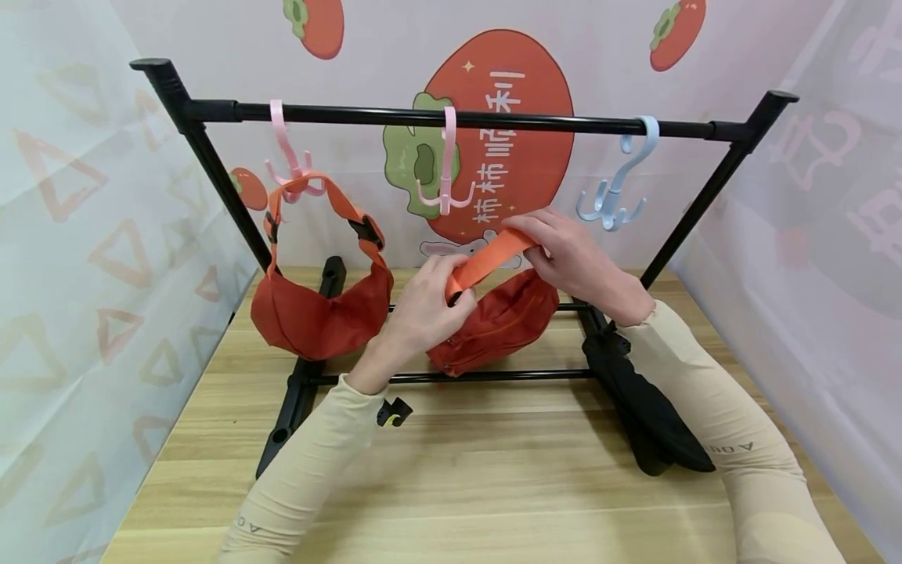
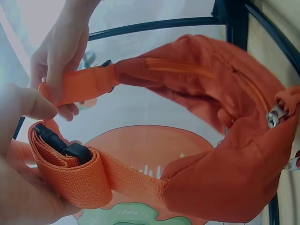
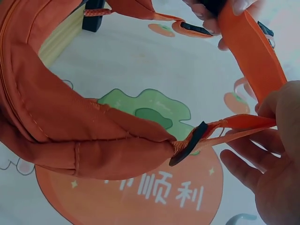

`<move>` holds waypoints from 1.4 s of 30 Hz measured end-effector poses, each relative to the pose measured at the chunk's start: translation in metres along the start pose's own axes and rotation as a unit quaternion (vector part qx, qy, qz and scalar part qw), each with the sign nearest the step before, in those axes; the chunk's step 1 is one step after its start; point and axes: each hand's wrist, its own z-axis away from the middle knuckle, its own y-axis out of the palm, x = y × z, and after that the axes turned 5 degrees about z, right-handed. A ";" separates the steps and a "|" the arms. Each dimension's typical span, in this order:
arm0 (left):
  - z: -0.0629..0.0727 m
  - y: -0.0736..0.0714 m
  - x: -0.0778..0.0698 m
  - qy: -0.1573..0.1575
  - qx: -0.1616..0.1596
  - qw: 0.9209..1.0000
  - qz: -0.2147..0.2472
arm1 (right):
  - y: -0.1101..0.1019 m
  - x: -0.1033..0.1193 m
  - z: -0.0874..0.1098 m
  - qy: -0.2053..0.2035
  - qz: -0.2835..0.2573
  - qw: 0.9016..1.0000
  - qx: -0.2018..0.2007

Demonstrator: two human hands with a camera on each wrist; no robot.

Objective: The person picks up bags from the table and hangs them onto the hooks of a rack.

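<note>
My left hand (image 1: 426, 305) grips the orange strap (image 2: 72, 180) of a red waist bag (image 1: 496, 325) near its black buckle (image 2: 77, 152). Higher and to the right, my right hand (image 1: 574, 254) pinches another part of the same strap (image 3: 253, 51), which stretches between both hands. The bag hangs below the hands in front of the rack, its zipper (image 2: 274, 117) showing in the left wrist view. A pink hook (image 1: 446, 168) on the top bar is just above the hands. On the left pink hook (image 1: 287, 149), a second red waist bag (image 1: 324, 313) hangs by its strap.
A black rack with a top bar (image 1: 528, 123) and lower bars (image 1: 493, 376) stands on the wooden table (image 1: 493, 486). Near its right end hangs a light blue hook (image 1: 616, 184). A black item of unclear kind (image 1: 644, 407) is at the right foot, beside my right forearm.
</note>
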 end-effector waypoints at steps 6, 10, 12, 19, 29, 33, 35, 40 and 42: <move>0.001 -0.009 -0.005 0.025 -0.007 1.000 -0.007 | -0.003 0.002 0.002 0.000 0.000 1.000 -0.007; 0.001 -0.014 -0.008 0.038 -0.016 0.999 -0.006 | -0.007 0.004 0.003 -0.001 0.000 1.000 -0.008; 0.001 -0.016 -0.009 0.042 -0.019 0.999 -0.003 | -0.009 0.005 0.003 0.000 0.001 1.000 -0.007; 0.002 -0.023 -0.013 0.046 -0.020 0.999 0.004 | -0.015 0.011 0.004 0.006 0.007 1.000 0.004; 0.006 -0.030 -0.017 0.045 -0.015 0.999 0.008 | -0.020 0.017 0.007 0.006 -0.015 1.000 0.023; 0.007 -0.034 -0.017 0.051 -0.012 0.999 -0.004 | -0.023 0.016 0.007 0.003 -0.018 0.999 0.037; 0.008 -0.037 -0.018 0.053 -0.009 0.998 -0.014 | -0.024 0.016 0.008 0.003 -0.018 0.999 0.046; 0.012 -0.047 -0.022 0.068 0.008 0.997 -0.034 | -0.027 0.014 0.007 0.000 -0.017 0.998 0.060; 0.013 -0.052 -0.023 0.079 0.013 0.996 -0.038 | -0.028 0.014 0.007 -0.003 -0.019 0.998 0.060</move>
